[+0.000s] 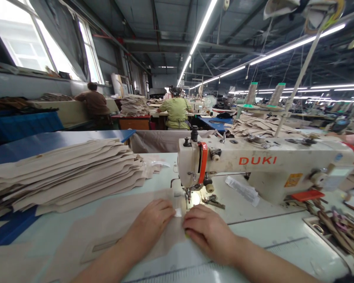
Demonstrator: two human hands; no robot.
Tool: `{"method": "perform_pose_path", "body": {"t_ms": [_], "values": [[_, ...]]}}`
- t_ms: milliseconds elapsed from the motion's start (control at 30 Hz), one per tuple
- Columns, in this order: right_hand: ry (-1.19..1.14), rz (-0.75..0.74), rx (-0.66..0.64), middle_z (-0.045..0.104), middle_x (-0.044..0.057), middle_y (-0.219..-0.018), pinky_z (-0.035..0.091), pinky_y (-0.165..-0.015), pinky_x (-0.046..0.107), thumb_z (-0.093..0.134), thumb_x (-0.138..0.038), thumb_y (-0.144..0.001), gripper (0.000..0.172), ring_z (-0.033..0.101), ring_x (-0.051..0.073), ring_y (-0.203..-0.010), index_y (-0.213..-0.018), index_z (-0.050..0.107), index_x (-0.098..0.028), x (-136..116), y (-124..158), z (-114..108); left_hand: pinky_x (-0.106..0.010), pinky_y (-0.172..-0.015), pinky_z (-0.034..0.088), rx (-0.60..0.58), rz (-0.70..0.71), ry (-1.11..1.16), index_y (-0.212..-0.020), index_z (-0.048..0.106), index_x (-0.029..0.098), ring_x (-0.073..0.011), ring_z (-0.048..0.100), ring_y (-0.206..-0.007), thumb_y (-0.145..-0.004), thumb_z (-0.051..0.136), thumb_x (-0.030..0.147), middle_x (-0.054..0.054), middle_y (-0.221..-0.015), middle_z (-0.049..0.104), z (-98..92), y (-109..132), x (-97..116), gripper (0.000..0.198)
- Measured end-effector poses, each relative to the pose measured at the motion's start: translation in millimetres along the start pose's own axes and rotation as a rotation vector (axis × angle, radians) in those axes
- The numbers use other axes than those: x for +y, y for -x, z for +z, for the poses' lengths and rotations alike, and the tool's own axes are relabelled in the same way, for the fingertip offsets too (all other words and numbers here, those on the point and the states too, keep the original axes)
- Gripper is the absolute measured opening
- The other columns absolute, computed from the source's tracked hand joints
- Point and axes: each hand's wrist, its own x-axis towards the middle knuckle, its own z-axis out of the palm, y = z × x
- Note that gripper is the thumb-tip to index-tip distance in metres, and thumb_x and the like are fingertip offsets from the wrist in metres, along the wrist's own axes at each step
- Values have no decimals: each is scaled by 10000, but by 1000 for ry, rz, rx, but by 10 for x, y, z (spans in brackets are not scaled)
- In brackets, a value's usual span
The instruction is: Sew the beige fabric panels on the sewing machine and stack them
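A beige fabric panel (118, 210) lies flat on the table, its right edge running under the needle area of the sewing machine (224, 157). My left hand (153, 220) rests on this panel, fingers bent and held together, fingertips beside a small white label (177, 212). Close to the panel's right edge, just in front of the presser foot, my right hand (208, 232) has its fingers curled over the thumb in a pinch. A yellow-green spot shows by that thumb; what it is I cannot tell. The machine's lamp lights the spot beyond both hands.
Beige cut pieces (85, 173) are stacked at the left. White printed strips (243, 190) lie on the machine bed. A tray (327, 232) with scissors and straps stands at the right. Thread cones (251, 94) rise behind the machine; a person in yellow-green (175, 110) sits ahead.
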Motion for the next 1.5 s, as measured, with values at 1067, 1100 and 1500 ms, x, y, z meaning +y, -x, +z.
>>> {"method": "perform_pose_path", "body": {"t_ms": [1067, 1100, 1500], "values": [[208, -55, -159, 697, 94, -992, 467, -945, 305, 472, -160, -935, 192, 611, 200, -1011, -952, 663, -156, -56, -6, 3, -337, -780, 546, -189, 144, -155, -873, 605, 159, -195, 619, -817, -884, 465, -2, -39, -880, 656, 83, -120, 77, 213], [216, -56, -163, 697, 91, -989, 469, -938, 304, 471, -159, -935, 192, 612, 199, -1001, -951, 662, -158, -59, -2, 3, -341, -791, 543, -182, 138, -154, -875, 604, 159, -197, 619, -826, -881, 471, -4, -40, -887, 657, 85, -127, 75, 210], [222, -46, -177, 699, 78, -974, 470, -937, 288, 465, -151, -933, 191, 617, 192, -973, -924, 656, -156, -106, -20, -21, -346, -792, 537, -203, 130, -178, -877, 611, 146, -210, 610, -828, -852, 504, -16, -55, -883, 655, 168, -137, 79, 196]]}}
